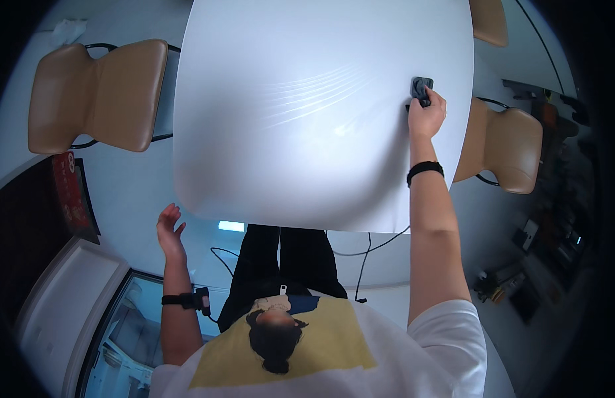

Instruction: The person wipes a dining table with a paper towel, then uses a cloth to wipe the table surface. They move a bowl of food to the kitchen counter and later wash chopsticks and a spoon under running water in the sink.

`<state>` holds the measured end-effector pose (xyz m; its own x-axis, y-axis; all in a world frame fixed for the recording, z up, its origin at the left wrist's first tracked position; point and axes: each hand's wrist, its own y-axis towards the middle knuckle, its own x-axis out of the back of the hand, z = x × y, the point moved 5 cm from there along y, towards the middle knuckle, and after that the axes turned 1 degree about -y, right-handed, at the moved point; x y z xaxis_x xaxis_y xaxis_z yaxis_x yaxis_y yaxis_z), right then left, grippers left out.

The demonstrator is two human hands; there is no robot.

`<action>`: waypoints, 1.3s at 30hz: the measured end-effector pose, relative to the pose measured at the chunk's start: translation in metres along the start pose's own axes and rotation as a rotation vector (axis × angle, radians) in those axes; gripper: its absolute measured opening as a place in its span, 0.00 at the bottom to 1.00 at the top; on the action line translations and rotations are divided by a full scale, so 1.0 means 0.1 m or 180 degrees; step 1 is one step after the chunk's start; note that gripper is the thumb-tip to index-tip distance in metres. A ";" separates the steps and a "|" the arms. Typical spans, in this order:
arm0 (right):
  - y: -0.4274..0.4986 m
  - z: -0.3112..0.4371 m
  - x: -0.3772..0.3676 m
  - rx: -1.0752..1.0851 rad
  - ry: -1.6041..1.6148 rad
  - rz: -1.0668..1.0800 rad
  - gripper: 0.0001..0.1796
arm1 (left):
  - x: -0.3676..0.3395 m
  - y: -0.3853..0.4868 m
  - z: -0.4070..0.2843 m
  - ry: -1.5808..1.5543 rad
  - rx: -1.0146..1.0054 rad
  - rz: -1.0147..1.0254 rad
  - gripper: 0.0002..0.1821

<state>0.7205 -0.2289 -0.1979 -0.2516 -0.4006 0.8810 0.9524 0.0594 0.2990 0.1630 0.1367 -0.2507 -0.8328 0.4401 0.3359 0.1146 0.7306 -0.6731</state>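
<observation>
My right hand (427,115) reaches over the right side of a white table (287,164) with rounded corners. Its fingers and thumb grip a small dark grey item (421,88), perhaps a folded cloth, close to the tabletop; whether it touches the surface is hard to tell. A black band circles that wrist. Off the table's near left corner, my left hand (170,228) hangs in the air with fingers loosely spread and nothing in it. A black strap with a small device (200,300) sits on the left forearm.
A tan chair (98,97) stands at the table's left side, another (511,149) at its right, and part of a third (490,22) shows at the upper right. Thin black cables (365,252) hang below the near edge. A red printed item (70,184) is at the left.
</observation>
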 end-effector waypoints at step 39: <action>-3.30 1.74 0.29 0.2946 0.1444 0.2292 0.38 | 0.60 0.00 0.55 0.0192 0.0062 0.0085 0.30</action>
<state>0.3692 -0.1008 -0.2075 0.5307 -0.2777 0.8008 0.3251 0.9392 0.1102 0.0836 0.1343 -0.2672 -0.7953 0.4905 0.3563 0.1255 0.7082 -0.6948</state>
